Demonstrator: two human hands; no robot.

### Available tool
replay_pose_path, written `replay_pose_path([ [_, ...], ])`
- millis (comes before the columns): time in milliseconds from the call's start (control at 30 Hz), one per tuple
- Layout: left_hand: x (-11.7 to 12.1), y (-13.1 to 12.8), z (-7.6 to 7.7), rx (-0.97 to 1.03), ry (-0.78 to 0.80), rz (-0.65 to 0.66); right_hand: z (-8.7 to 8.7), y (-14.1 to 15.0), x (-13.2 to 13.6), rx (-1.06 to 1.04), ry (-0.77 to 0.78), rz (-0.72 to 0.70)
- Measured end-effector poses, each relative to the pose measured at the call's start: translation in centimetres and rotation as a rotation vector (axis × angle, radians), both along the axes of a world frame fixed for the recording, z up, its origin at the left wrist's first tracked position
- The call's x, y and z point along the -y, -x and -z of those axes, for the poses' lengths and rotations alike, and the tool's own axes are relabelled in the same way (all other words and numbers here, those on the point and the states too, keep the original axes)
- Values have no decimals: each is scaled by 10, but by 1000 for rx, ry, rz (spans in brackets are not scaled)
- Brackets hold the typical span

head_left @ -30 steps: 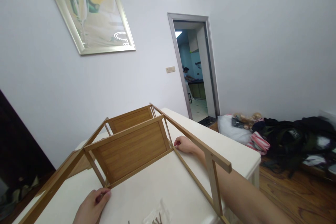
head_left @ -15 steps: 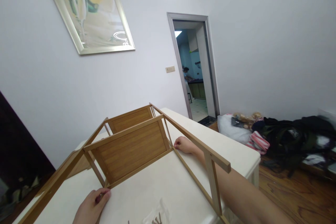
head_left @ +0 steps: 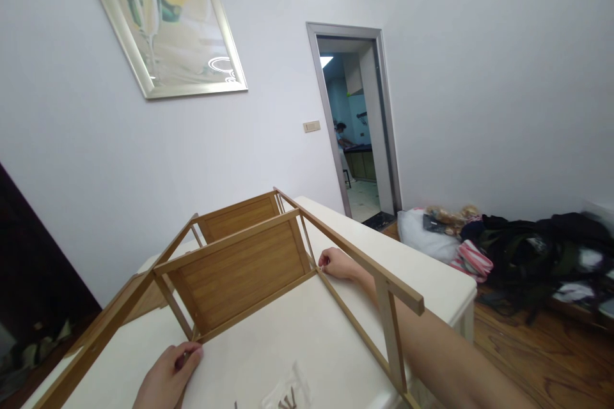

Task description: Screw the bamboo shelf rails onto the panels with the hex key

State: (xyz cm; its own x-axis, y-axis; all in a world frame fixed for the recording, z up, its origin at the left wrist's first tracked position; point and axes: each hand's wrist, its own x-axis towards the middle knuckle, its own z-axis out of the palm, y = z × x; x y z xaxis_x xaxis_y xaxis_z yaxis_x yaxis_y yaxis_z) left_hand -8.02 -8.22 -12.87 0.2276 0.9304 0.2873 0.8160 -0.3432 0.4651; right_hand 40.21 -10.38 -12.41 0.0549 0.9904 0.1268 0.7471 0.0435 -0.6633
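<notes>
A wooden rack frame (head_left: 343, 244) lies on its side on the white table, with brown slatted-look shelf panels (head_left: 244, 275) standing upright between its rails. At the panel's near lower left corner, my left hand (head_left: 167, 376) is closed around the frame's lower rail, most of which it hides. My right hand (head_left: 336, 264) reaches over the far side to the panel's lower right corner. Its fingers are pinched together against the outside of the rail; whatever they hold is too small to make out. Several screws (head_left: 286, 402) lie on a clear plastic bag (head_left: 298, 383) near the bottom edge.
The white table (head_left: 432, 281) ends on the right above a wood floor (head_left: 508, 358). Bags and clothes (head_left: 522, 255) are heaped along the right wall. A doorway (head_left: 357, 128) opens at the back, with a person beyond. A framed picture (head_left: 167, 22) hangs on the left.
The fingers of my right hand have shifted very slightly at the corner. My left hand and the rack frame stay in place.
</notes>
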Motion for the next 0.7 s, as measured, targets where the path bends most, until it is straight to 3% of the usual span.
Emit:
replay_pose_path([
  [233,-1,0,1,-3,5,2,-5,-2,1,39,45,-90],
  [700,-5,1,10,10,59,-17,-6,-3,0,-6,57,-82],
])
